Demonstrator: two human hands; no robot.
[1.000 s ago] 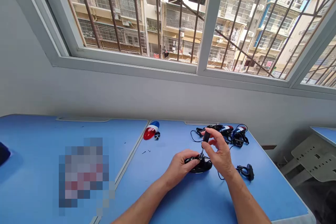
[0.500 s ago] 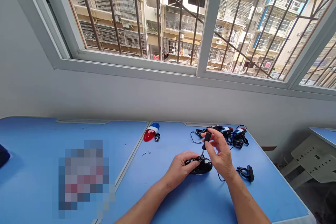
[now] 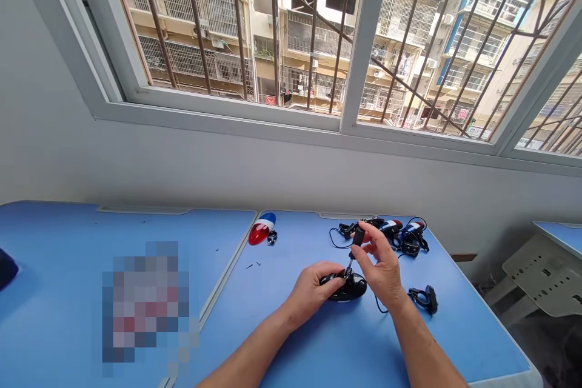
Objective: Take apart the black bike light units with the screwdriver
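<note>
**Screwdriver and black housing held in two hands at a desk**

The left hand (image 3: 313, 288) grips the black housing (image 3: 348, 292), a glossy, rounded body, by its left portion, thumb and fingers closed upon it. The right hand (image 3: 382, 267) pinches the black handle of a screwdriver (image 3: 358, 239) between thumb and fingers. The tool is steeply inclined, its metal shaft directed down to the upper side of the housing beside the left fingertips; the exact seat of the tip is too small to resolve. The housing lies low over the blue desk (image 3: 282, 339), in front of the wearer; whether it touches the surface cannot be told.

To the left, near the seam between desktops, lies a red, white and blue cover (image 3: 262, 229), with a small black clamp (image 3: 271, 237) just beside it. Nearer the wearer are two small screws (image 3: 254, 265), lying apart from each other. Beyond the right hand, toward the wall (image 3: 218, 170), sits a cluster of black units (image 3: 402, 233) with cables, some bearing coloured covers. A black bracket (image 3: 425, 299) rests to the right of the right wrist. On the left desktop, a pixelated patch (image 3: 145, 303) obscures whatever lies there.
</note>
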